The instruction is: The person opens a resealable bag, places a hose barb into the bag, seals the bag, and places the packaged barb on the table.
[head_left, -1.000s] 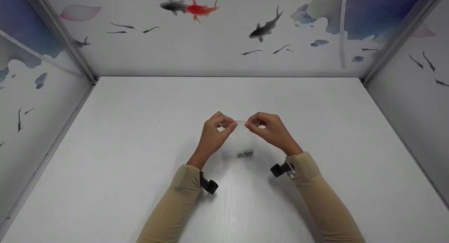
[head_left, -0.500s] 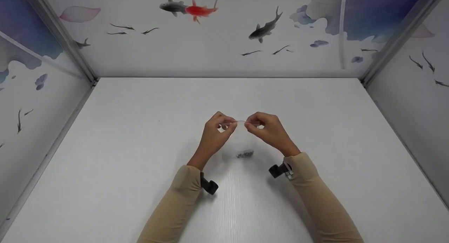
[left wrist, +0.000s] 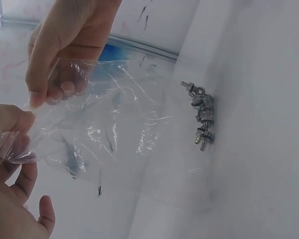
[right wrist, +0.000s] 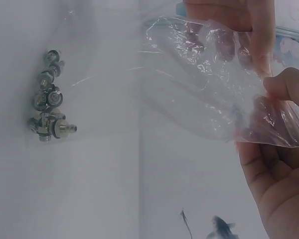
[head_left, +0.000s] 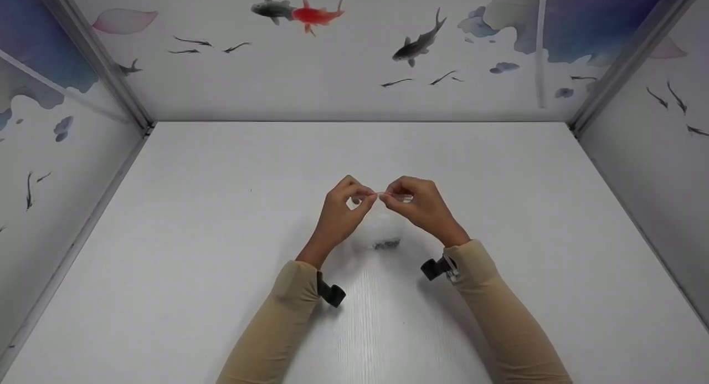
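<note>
A clear plastic bag hangs upright between the two hands, its upper edge showing as a thin pinkish line in the head view. Small metal fittings with barbed or threaded ends lie bunched at its bottom; in the head view these fittings look like a dark cluster. My left hand pinches the upper edge between thumb and forefinger. A short way to the right, my right hand pinches the same edge. The fingertips of both hands nearly meet. Folds of film partly cover the curled fingers in the wrist views.
The white table extends around the hands, with a tiny dark speck to the left. Printed panels with fish and blue patches, such as the back wall, enclose it on three sides. Small black cameras sit on both wrists.
My right hand has shifted slightly left along the bag's edge, so the gap between the two hands has narrowed. My left hand has moved a little right. The fittings stay at the bottom.
</note>
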Available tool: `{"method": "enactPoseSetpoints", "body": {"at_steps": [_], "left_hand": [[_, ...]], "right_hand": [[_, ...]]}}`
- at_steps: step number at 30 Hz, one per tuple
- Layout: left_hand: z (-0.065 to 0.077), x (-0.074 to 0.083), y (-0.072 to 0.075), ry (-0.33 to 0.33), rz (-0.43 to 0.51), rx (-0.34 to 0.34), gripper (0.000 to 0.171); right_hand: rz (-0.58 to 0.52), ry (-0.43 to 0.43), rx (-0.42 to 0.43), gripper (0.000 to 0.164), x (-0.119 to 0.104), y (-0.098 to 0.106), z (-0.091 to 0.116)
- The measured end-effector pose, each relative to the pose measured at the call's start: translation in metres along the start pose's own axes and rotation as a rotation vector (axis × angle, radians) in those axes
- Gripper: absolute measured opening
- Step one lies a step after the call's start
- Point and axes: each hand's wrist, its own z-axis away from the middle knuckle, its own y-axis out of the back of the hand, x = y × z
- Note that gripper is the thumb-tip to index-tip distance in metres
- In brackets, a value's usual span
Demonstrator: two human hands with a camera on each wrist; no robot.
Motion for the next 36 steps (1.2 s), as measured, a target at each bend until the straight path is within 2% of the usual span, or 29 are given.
{"method": "enactPoseSetpoints", "body": {"at_steps": [6, 11, 19, 22, 27, 31, 36], "left_hand": [[-0.001, 0.001, 0.004, -0.018, -0.042, -0.017, 0.014], [-0.002, 0.001, 0.009, -0.022, -0.078, -0.020, 0.013], [-0.002, 0.002, 0.015, 0.079, -0.083, 0.001, 0.013], [-0.001, 0.003, 0.017, 0.091, -0.079, -0.012, 0.013], [0.000, 0.008, 0.024, 0.032, -0.102, -0.098, 0.016], [0.003, 0.015, 0.031, -0.003, -0.128, -0.195, 0.017], [0.006, 0.029, 0.041, -0.028, -0.115, -0.327, 0.020]], "right_hand": [[0.053, 0.012, -0.009, 0.019, 0.003, 0.004, -0.001], [0.052, 0.016, -0.009, 0.017, 0.007, 0.011, -0.001], [0.051, 0.062, -0.115, 0.010, 0.008, 0.026, 0.000], [0.066, 0.088, -0.155, 0.009, 0.008, 0.033, 0.002], [0.087, 0.100, -0.184, 0.013, 0.004, 0.041, 0.004], [0.077, 0.098, -0.215, 0.015, -0.001, 0.047, 0.006], [0.031, 0.119, -0.282, 0.018, -0.010, 0.057, 0.010]]}}
